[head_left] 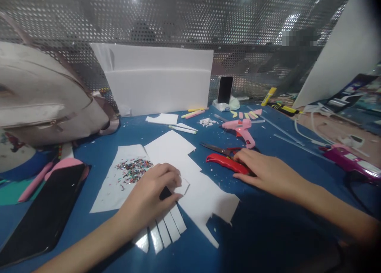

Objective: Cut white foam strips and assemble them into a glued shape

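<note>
My left hand (159, 185) is curled, with the thumb and fingertips close around a small white card piece (185, 187). Beneath it lie several white strips with shiny silver parts (171, 225) and a larger cut white sheet (202, 189). To the right, my right hand (258, 172) has its fingers and thumb around the end of a red curved-handled tool (224, 162), whose exact kind is unclear. Dark scissor blades (214, 147) lie just behind that handle; the hand partly covers the grips. Colourful small bits (135, 170) are heaped on a white paper (104, 197) left of my left hand.
A pink glue gun (241, 130) lies behind my right hand, near clear glue sticks (288, 140). A magenta tool (354, 162) with a cord is at right. Phones (44, 209), a pale backpack (50, 94) and a propped white board (160, 82) border the blue table.
</note>
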A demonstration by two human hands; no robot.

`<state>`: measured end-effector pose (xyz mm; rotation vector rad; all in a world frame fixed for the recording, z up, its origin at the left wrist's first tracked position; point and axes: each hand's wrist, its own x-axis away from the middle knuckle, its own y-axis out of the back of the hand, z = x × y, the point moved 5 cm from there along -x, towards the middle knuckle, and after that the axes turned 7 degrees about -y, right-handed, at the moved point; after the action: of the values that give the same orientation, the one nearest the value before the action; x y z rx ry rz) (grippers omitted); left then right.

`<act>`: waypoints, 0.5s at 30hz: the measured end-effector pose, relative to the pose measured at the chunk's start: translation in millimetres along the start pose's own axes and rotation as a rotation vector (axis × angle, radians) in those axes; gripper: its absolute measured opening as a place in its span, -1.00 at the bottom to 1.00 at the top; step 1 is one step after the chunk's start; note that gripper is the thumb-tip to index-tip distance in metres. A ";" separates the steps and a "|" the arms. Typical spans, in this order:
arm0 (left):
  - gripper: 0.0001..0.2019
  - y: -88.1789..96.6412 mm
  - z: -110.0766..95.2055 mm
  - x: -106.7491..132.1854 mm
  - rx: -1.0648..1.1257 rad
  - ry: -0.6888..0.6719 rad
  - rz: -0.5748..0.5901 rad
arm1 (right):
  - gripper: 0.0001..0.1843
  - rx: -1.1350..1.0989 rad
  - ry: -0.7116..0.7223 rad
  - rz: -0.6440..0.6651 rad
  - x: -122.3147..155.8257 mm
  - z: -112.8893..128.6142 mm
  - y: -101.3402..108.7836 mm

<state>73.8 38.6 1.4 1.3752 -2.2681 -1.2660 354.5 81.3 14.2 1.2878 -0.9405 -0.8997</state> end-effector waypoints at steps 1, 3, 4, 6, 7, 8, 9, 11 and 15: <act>-0.92 -0.2 0.2 0.1 0.020 0.007 -0.003 | -0.71 -0.009 0.003 0.007 -0.1 -0.2 -1.2; -0.91 0.1 0.3 0.4 0.062 0.025 -0.012 | -0.78 -0.019 0.015 0.003 -1.3 1.7 0.1; -0.90 0.6 0.5 0.4 0.081 0.039 -0.020 | -0.81 -0.021 0.017 -0.005 -2.3 2.9 1.7; -0.91 2.0 1.6 0.4 0.116 0.077 -0.037 | -0.85 -0.018 0.011 -0.015 -4.7 4.9 4.9; -0.92 2.8 2.4 0.2 0.131 0.098 -0.045 | -0.85 -0.015 0.009 -0.017 -5.9 5.9 6.0; -0.94 3.6 3.2 0.0 0.148 0.119 -0.053 | -0.85 -0.010 0.009 -0.019 -7.1 7.0 6.9; -0.95 4.4 4.1 -0.2 0.164 0.139 -0.060 | -0.85 -0.004 0.015 -0.022 -8.2 8.7 7.5; -0.95 6.1 5.2 -0.8 0.199 0.168 -0.078 | -0.81 0.007 0.040 -0.035 -9.7 14.2 9.2; -0.96 7.5 3.4 -1.3 0.282 0.174 -0.112 | -0.70 -0.066 0.132 -0.081 -9.2 40.1 20.1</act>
<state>67.9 43.1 5.3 1.6558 -2.3415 -0.8380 314.2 76.8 35.5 1.3197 -0.7543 -0.8892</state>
